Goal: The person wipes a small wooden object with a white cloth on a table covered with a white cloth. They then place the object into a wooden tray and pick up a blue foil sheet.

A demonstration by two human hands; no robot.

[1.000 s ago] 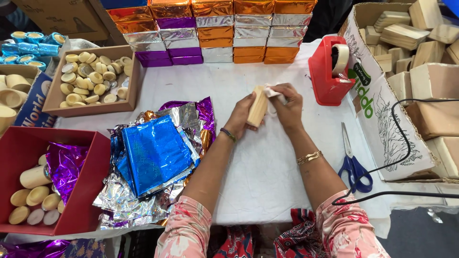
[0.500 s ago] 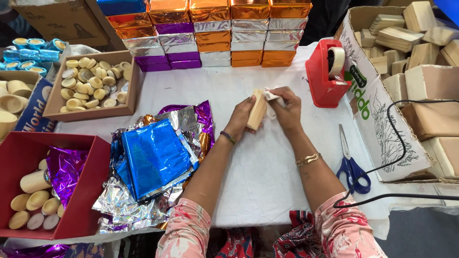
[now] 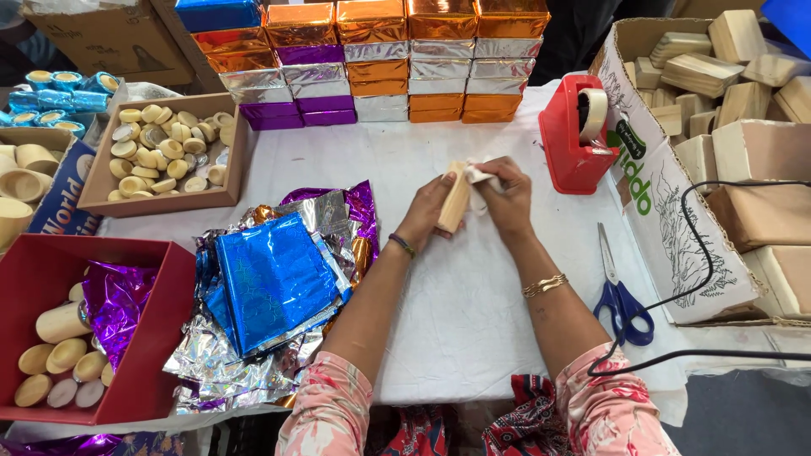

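My left hand (image 3: 428,211) grips a small pale wooden block (image 3: 454,203), held upright on edge over the white table (image 3: 473,312). My right hand (image 3: 507,198) presses a crumpled bit of white cloth or paper (image 3: 478,176) against the block's top corner. Both hands meet at the table's middle. A pile of foil sheets (image 3: 270,287), blue on top with silver and purple beneath, lies to the left of my left forearm.
A red tape dispenser (image 3: 579,135) stands to the right, blue-handled scissors (image 3: 621,295) below it, and a black cable (image 3: 701,262) beside them. Stacked foil-wrapped boxes (image 3: 380,63) line the back. A cardboard box of wooden blocks (image 3: 735,101) sits right; a tray of round pieces (image 3: 160,152) and a red bin (image 3: 76,329) left.
The hands and block have barely shifted; the right hand keeps working the white scrap at the block's upper end.
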